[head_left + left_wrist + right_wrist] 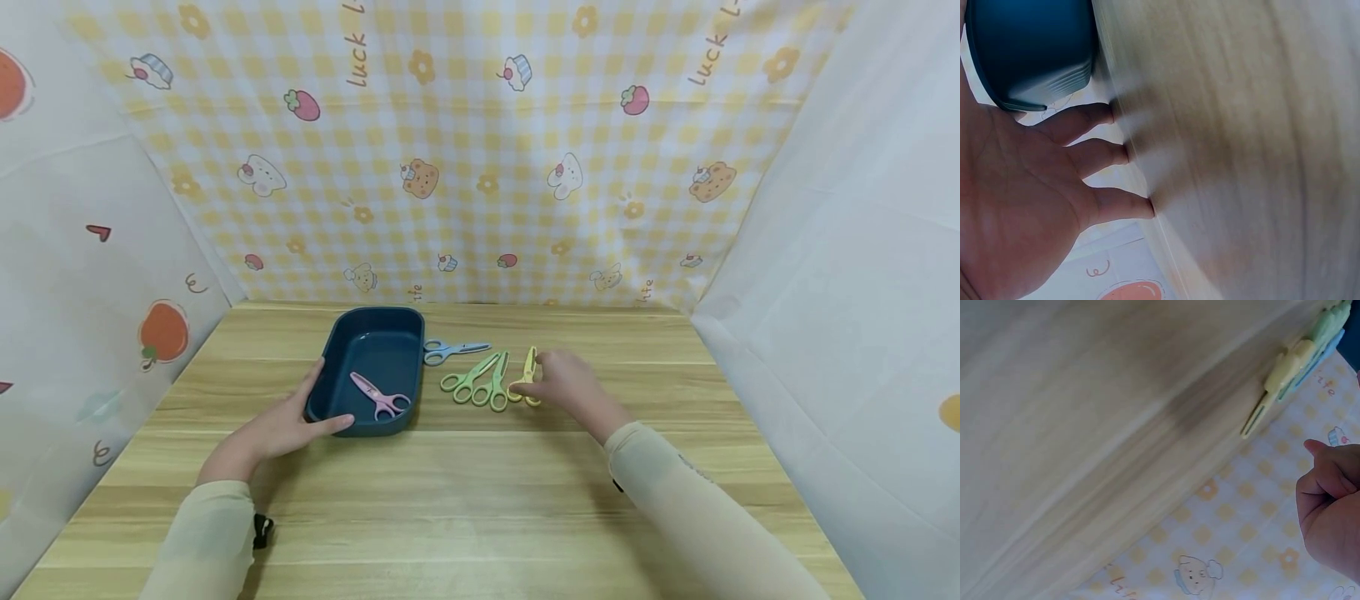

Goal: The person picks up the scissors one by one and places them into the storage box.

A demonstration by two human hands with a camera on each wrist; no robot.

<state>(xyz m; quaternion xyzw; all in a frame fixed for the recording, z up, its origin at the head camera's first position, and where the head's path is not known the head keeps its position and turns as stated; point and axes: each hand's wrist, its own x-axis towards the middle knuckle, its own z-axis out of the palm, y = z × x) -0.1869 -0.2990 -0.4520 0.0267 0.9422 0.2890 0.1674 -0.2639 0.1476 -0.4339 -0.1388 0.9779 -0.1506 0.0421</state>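
A dark blue rectangular box (422, 367) stands on the table with pink scissors (370, 389) inside it. At its near left corner my left hand (288, 425) has the thumb along the front rim and a finger at the left side. Three straight fingers (1100, 153) of that hand reach down to the tabletop. My right hand (564, 379) hovers just above yellow scissors (530, 365), thumb and forefinger apart; the right wrist view shows it clear of the scissors. Two pairs of green scissors (480, 371) and blue scissors (453, 349) lie between box and hand.
The wooden table (465, 517) meets a yellow checked cloth (480, 225) at the back. White printed cloth (67, 208) hangs along the left side, and plain white cloth (862, 275) along the right.
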